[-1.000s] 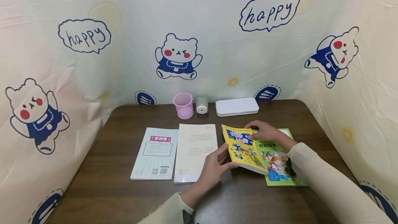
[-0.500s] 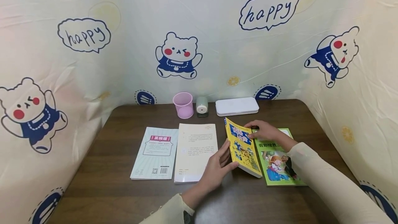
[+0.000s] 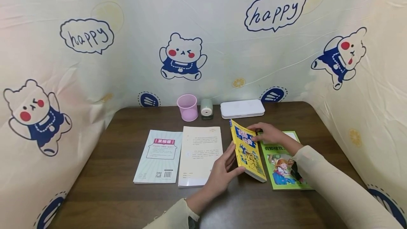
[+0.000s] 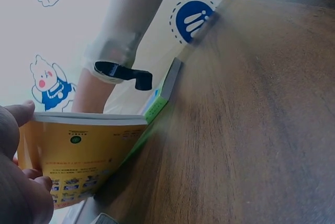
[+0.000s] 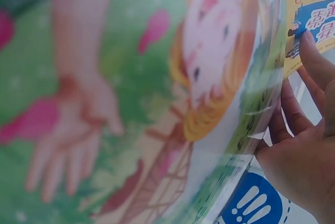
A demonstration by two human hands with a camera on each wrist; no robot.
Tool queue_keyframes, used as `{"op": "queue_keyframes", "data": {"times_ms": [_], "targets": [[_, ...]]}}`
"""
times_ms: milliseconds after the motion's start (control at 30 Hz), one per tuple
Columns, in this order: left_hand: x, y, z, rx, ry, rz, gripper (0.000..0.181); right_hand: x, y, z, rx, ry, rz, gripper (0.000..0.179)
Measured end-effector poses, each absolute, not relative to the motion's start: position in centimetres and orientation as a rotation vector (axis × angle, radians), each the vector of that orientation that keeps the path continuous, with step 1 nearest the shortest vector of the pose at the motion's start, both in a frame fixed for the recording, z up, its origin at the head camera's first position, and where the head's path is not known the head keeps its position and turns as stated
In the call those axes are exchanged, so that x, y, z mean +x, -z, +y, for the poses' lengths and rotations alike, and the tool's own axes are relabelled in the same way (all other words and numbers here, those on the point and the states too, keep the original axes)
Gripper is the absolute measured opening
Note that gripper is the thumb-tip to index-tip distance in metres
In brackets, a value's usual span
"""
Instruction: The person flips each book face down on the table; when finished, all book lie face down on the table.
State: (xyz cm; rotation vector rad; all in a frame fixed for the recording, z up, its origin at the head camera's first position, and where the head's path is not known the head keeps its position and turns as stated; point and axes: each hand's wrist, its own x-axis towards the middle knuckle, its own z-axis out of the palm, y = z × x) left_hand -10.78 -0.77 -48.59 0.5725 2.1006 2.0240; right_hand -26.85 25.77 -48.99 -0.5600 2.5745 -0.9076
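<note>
A yellow book [image 3: 249, 158] with blue title lettering is held tilted between both hands, its right side lower than its spine. My left hand [image 3: 219, 174] grips it by the spine side, thumb near the bottom edge; the left wrist view shows its fingers against the back cover. At the upper right edge, my right hand [image 3: 268, 133] pinches the book, its thumb on the front cover in the right wrist view and its other fingers behind. Under my right forearm lies a green picture book [image 3: 283, 174], whose cover fills much of the right wrist view.
Left of the hands, a cream book [image 3: 200, 151] and a pale blue book [image 3: 160, 158] lie side by side on the brown table [image 3: 105, 183]. Along the back stand a pink cup [image 3: 188, 109], a grey-green pencil sharpener [image 3: 206, 109] and a white flat case [image 3: 242, 109].
The yellow book has shifted left, off the green book, and tipped up more steeply on its spine side. Both hands keep hold of it; the other books have not moved.
</note>
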Motion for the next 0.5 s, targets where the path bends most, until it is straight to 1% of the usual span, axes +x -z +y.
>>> {"op": "queue_keyframes", "data": {"times_ms": [267, 500], "targets": [[-10.8, 47.9, -1.2, 0.627, -2.035, 2.107, 0.080, -26.9, 48.5, 24.6, -0.517, 0.959, 2.554, 0.053], [-11.0, 46.9, -1.6, 0.675, -2.029, 2.137, 0.078, -26.6, 47.8, 23.5, -0.621, 1.039, 2.534, 0.059]]}}
